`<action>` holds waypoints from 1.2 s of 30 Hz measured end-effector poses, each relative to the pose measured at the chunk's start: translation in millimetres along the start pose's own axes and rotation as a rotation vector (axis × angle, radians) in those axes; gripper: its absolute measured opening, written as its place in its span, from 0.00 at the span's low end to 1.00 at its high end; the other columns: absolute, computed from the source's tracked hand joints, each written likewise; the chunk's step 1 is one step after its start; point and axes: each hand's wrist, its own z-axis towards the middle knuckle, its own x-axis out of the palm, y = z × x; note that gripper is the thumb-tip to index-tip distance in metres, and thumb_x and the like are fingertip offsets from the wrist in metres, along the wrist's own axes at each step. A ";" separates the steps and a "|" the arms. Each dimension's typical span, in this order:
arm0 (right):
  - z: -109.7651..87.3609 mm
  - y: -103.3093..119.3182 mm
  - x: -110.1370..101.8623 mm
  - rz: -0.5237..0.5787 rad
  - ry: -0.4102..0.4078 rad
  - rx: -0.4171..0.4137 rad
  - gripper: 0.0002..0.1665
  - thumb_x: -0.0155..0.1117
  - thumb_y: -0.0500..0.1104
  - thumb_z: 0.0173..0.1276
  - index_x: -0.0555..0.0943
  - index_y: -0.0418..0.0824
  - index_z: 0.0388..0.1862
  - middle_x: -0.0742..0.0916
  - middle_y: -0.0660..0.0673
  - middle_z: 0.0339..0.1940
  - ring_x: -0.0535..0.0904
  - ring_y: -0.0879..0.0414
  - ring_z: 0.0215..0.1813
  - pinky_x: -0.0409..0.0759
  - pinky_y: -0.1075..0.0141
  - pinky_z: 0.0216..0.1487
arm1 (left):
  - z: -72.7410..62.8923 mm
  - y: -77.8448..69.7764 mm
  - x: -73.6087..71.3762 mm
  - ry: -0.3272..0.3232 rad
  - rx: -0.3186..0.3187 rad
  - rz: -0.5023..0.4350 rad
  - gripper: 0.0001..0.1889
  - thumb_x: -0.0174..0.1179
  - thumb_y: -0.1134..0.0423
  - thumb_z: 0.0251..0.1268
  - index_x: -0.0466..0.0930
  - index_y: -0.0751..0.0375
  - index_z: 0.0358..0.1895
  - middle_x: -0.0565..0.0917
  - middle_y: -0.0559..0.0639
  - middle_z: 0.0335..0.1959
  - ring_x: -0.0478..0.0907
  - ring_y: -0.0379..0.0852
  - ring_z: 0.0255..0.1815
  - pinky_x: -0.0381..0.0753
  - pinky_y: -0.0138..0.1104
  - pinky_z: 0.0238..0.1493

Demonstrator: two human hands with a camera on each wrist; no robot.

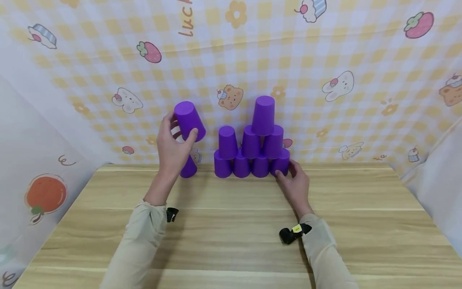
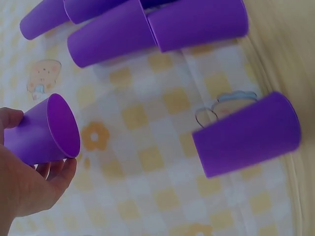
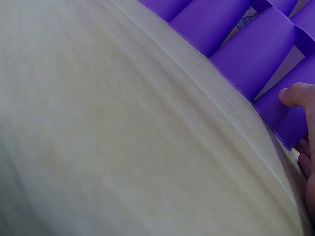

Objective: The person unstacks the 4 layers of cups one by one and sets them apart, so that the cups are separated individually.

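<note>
Left hand (image 1: 172, 150) holds a tilted cup (image 1: 188, 120) in the air beside a stack of cups

Nearest are two pale sleeves (image 1: 133, 245), rolled at the cuffs, with a small black camera (image 1: 290, 235) at the right wrist and another (image 1: 172, 214) at the left. Under the arms lies a table (image 1: 231, 241) with a striped wood-grain top.

Farther on, the right hand (image 1: 297, 186) grips the end cup (image 1: 279, 163) of the stack's bottom row, its thumb on the front and its fingers round the right side. The left hand's thumb and fingers are curled round the tilted cup, which is clear of the table with its base up and its mouth angled down. Below it, apart from it, a lone cup (image 1: 188, 170) stands upside down on the table, partly hidden by the left hand in the head view.

To the right of the lone cup, with a gap between, is the stack, all purple and upside down: four cups side by side in the bottom row, three in the middle row (image 1: 227, 142), and a top cup (image 1: 263, 114) resting across the two right-hand middle ones. The leftmost middle cup has nothing on it.

Behind everything hangs a yellow-checked cloth (image 1: 202, 72) printed with strawberries, cupcakes, flowers and animal faces.
</note>
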 end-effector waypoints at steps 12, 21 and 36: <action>1.1 0.1 0.1 -0.017 -0.008 0.003 0.34 0.69 0.38 0.56 0.70 0.31 0.61 0.77 0.32 0.57 0.72 0.44 0.60 0.70 0.62 0.61 | -6.5 11.0 -32.4 -0.048 -0.041 0.086 0.31 0.64 0.72 0.53 0.65 0.69 0.63 0.74 0.62 0.51 0.74 0.53 0.50 0.78 0.45 0.47; 1.1 1.1 0.0 -0.011 -0.008 0.004 0.34 0.70 0.39 0.56 0.70 0.31 0.60 0.77 0.32 0.57 0.73 0.44 0.60 0.70 0.62 0.60 | -4.5 55.4 -58.4 -0.104 -0.086 0.181 0.31 0.65 0.66 0.53 0.68 0.61 0.63 0.74 0.55 0.52 0.74 0.48 0.48 0.80 0.37 0.44; 1.7 -0.6 0.8 -0.013 -0.019 -0.008 0.33 0.70 0.38 0.56 0.71 0.31 0.60 0.77 0.32 0.56 0.73 0.44 0.59 0.71 0.62 0.60 | -19.0 91.4 -67.4 -0.052 -0.153 0.268 0.30 0.63 0.69 0.54 0.66 0.66 0.63 0.74 0.62 0.52 0.76 0.57 0.50 0.80 0.48 0.45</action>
